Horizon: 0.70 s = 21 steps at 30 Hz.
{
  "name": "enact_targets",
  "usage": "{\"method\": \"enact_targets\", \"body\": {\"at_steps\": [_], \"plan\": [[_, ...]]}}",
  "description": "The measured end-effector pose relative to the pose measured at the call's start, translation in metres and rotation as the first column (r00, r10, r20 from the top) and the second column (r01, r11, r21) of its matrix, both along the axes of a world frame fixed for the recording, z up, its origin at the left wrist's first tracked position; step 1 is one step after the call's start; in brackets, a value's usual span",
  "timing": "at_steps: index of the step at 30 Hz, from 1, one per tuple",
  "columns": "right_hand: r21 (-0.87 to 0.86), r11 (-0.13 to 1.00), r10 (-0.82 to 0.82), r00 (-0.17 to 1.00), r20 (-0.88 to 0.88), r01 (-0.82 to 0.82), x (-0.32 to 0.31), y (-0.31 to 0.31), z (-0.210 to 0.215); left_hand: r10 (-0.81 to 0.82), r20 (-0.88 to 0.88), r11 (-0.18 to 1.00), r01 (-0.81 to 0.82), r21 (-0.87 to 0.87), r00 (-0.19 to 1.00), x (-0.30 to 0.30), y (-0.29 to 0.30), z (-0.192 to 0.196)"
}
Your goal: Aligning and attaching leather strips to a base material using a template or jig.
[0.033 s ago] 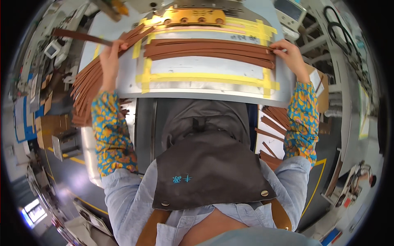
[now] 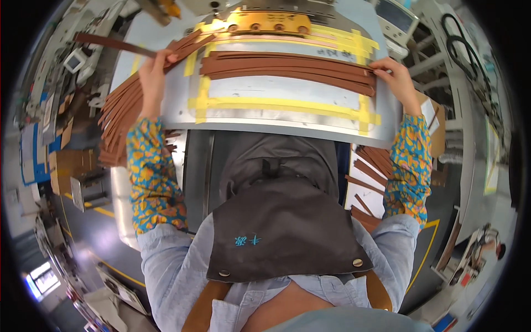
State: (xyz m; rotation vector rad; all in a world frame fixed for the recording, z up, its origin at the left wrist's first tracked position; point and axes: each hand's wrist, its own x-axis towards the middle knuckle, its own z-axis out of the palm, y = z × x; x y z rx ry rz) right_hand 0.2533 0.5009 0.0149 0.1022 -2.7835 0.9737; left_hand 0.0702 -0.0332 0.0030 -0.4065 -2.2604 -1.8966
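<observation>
My left hand (image 2: 154,74) pinches a long brown strip (image 2: 113,44), likely leather, whose free part sticks out to the left. Below that hand a fanned bundle of similar brown strips (image 2: 119,113) hangs over the table's left side. On the taped work plate (image 2: 238,94) in front of me lies a flat row of brown strips (image 2: 276,66), running left to right. My right hand (image 2: 394,77) is at this row's right end, thumb and fingers closed on the tip of its uppermost strip.
A yellow block with round knobs (image 2: 269,22) sits behind the row. Yellow tape (image 2: 276,103) frames the plate. More brown strips (image 2: 369,165) lie on a white surface below my right forearm. A control panel (image 2: 395,17) stands at the far right, a cardboard box (image 2: 72,169) at the left.
The whole view has shifted slightly, so the table and both hands appear a little farther right. Both hands keep about the same place against the strips.
</observation>
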Motion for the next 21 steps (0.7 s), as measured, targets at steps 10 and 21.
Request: {"method": "enact_targets", "body": {"at_steps": [10,21], "plan": [[-0.524,0.807,-0.204,0.961,0.185,0.272,0.001,0.038,-0.008,0.467,-0.384,0.246,-0.534,-0.809,0.797,0.009,-0.021,0.025],[-0.583,0.748,-0.193,0.944,0.267,0.318,-0.035,0.010,-0.002,-0.377,-0.590,0.611,-0.287,-0.738,0.715,-0.016,0.068,0.005]]}}
